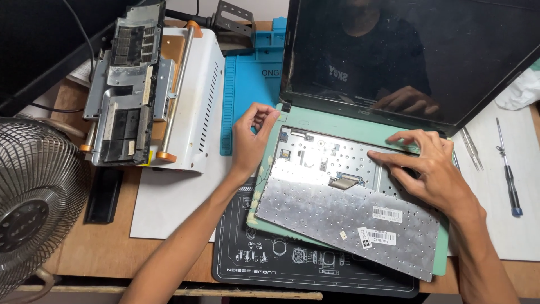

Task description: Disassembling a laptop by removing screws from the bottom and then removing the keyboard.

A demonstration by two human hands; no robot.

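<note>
An open laptop with a mint-green base (360,125) and a dark screen (405,50) lies on the desk. Its keyboard (349,214) is flipped face down on the base, silver perforated back up, with a flat ribbon cable (344,180) near its middle. My left hand (250,141) hovers at the keyboard's top left corner, fingers curled and apart, holding nothing that I can see. My right hand (430,166) rests flat on the keyboard's top right edge, fingers spread and pressing on it.
A black work mat (270,262) lies under the laptop's front. A blue mat (247,84) and a white metal device with a circuit assembly (132,84) sit at the back left. A fan (34,197) stands at far left. Tweezers (471,147) and a screwdriver (508,169) lie right.
</note>
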